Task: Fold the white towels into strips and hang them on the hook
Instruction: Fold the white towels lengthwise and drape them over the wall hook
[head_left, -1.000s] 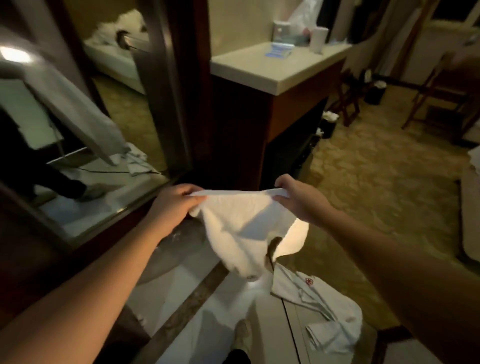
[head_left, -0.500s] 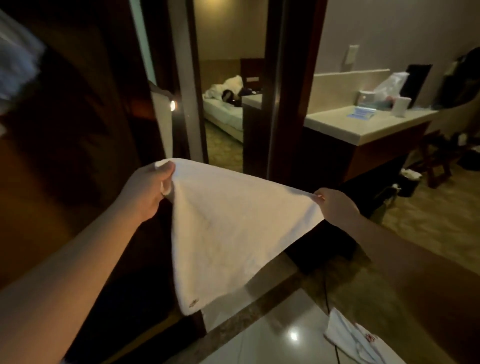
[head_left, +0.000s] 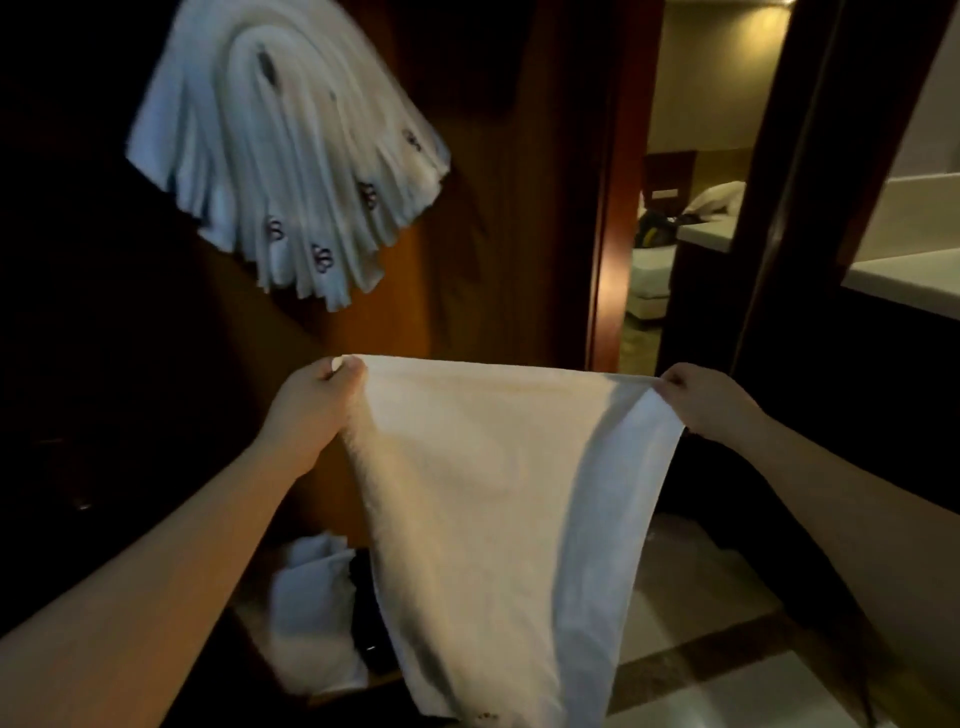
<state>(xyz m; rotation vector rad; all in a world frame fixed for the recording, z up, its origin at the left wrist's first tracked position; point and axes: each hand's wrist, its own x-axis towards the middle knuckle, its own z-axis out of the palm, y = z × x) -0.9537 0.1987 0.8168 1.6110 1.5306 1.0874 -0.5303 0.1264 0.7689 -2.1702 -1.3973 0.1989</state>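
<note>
Head view looks down along two bare forearms holding a white towel (head_left: 483, 499) spread out in front of a dark wooden door (head_left: 493, 218). Left hand (head_left: 309, 410) has its grip closed on the towel's upper left corner, thumb and fingers pinching the cloth; right hand (head_left: 711, 397) pinches the upper right corner the same way. Between the two hands the top edge runs taut and nearly level, and the cloth hangs down from it, narrowing toward a lower corner with a small dark mark. On the towel's right side a strip of cloth is turned over. Above and left of the held towel, a bundle of folded towels (head_left: 296, 161) hangs against the door, fanned out in strips with small dark logos near their ends; what it hangs from is hidden. Below the left forearm, by the towel's lower left, lies a crumpled white cloth (head_left: 311, 613). Right of the towel, past the door frame, a bed (head_left: 652, 275) shows in the lit room beyond.
</note>
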